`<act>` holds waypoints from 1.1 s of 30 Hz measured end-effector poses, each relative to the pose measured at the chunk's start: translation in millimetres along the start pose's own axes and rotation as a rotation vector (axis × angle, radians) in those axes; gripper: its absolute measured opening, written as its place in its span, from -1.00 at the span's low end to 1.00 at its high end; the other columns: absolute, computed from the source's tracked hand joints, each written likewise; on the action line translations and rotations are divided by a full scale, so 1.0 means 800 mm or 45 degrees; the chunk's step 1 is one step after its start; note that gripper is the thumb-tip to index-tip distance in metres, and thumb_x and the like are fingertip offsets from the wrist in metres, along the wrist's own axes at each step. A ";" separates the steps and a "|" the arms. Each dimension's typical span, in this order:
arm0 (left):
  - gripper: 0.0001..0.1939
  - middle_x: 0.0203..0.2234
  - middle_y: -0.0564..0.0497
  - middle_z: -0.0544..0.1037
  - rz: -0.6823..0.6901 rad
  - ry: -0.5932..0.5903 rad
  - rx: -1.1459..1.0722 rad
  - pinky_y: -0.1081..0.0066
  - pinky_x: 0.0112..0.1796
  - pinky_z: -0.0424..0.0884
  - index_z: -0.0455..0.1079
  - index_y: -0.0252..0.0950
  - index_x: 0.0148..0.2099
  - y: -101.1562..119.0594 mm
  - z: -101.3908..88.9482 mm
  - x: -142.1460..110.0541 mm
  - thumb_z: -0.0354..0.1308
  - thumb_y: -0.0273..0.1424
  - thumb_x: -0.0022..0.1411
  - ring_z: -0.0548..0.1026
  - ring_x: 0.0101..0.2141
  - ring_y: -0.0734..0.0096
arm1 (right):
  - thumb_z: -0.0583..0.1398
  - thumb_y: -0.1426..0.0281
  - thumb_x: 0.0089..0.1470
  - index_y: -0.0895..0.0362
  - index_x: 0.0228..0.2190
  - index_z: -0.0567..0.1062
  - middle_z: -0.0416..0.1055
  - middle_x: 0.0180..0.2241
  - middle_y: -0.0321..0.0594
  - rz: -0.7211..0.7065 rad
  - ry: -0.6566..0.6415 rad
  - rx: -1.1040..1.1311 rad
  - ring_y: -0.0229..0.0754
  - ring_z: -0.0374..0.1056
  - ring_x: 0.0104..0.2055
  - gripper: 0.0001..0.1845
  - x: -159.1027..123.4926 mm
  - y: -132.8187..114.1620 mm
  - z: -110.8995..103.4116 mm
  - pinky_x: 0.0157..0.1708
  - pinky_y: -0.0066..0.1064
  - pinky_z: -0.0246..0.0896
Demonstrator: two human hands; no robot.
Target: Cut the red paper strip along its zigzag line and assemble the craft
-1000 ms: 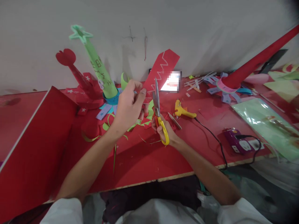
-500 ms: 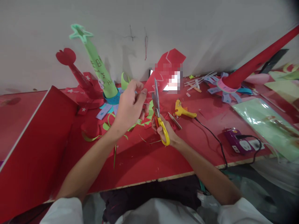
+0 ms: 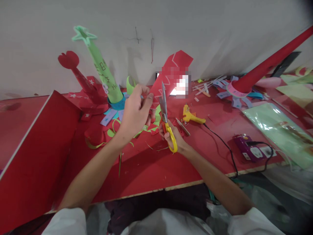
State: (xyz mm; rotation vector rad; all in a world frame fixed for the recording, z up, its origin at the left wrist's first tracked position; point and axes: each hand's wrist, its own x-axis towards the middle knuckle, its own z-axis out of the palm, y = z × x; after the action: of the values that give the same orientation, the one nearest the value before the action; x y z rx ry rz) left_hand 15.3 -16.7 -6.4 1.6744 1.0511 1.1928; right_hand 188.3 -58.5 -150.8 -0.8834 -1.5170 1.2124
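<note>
My left hand (image 3: 137, 112) pinches the lower end of a red paper strip (image 3: 179, 62) marked with pale zigzag lines. The strip slants up and to the right, above the table. In my right hand (image 3: 177, 137) is a pair of scissors (image 3: 172, 138) with yellow handles, its blades pointing upward close beside the paper. My fingers are wrapped through the handles. Whether the blades touch the strip I cannot tell. Green and red paper scraps (image 3: 156, 122) lie below both hands.
A yellow glue gun (image 3: 193, 117) lies right of my hands, its black cord trailing to a purple power adapter (image 3: 250, 148). Behind my left hand stand a green paper tube (image 3: 105, 75) with a star and a red paper flower (image 3: 69, 60). A red board (image 3: 36, 156) rises at left.
The red strip's upper end has shifted very slightly left. Both hands keep nearly the same place and grip.
</note>
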 end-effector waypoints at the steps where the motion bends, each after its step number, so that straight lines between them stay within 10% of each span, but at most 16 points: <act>1: -0.79 -0.66 0.25 0.35 0.003 0.000 0.002 0.53 -0.71 0.09 0.20 -0.13 -0.09 0.000 0.000 0.000 0.13 -0.18 0.58 0.26 -0.79 0.61 | 0.11 -0.49 0.09 0.00 -0.23 0.22 0.23 -0.35 -0.37 -0.006 0.006 -0.020 -0.30 0.06 -0.46 -0.20 0.000 0.000 0.000 -0.50 -0.39 0.07; 33: -0.78 -0.69 0.25 0.37 0.008 0.027 -0.033 0.57 -0.75 0.10 0.27 -0.19 -0.13 0.006 -0.005 0.001 0.24 -0.27 0.55 0.25 -0.81 0.65 | 0.20 -0.36 0.17 0.02 -0.26 0.27 0.22 -0.38 -0.38 0.002 0.025 -0.007 -0.31 0.06 -0.48 -0.30 -0.002 -0.005 -0.004 -0.51 -0.39 0.06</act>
State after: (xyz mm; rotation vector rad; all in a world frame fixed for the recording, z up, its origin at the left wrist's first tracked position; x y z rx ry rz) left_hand 12.1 -17.0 -0.9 1.6497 1.0402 1.2255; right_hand 192.1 -60.1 -146.9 -0.8981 -1.5048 1.1982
